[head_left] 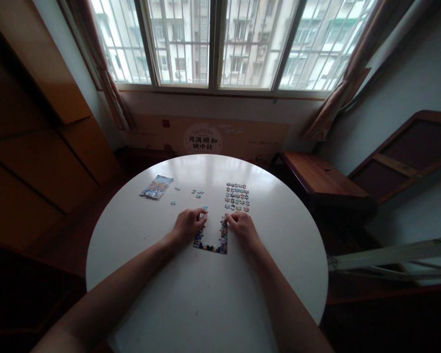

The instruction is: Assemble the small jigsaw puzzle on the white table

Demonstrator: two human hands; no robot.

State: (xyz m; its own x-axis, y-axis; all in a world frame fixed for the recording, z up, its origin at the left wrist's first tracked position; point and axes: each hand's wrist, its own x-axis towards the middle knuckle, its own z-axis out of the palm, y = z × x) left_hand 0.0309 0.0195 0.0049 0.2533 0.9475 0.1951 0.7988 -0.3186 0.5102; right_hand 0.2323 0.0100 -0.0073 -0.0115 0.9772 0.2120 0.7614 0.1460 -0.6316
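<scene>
A partly assembled jigsaw puzzle [210,248] lies on the white round table [206,304]. Its joined pieces form a U, with a bottom row and two side columns around bare tabletop. My left hand [189,223] is closed at the upper end of the left column, thumb and forefinger pinching a small puzzle piece [205,209]. At the top of the right column my right hand [241,224] is closed too, its fingertips together on a puzzle piece [226,215] that they mostly cover. Loose puzzle pieces [237,197] lie in neat rows just beyond my right hand.
Several stray pieces [197,193] lie beyond my left hand. A printed picture sheet [157,187] rests at the table's far left. A wooden bench [316,171] stands to the right, wooden cabinets [69,142] to the left, and a barred window [213,44] ahead.
</scene>
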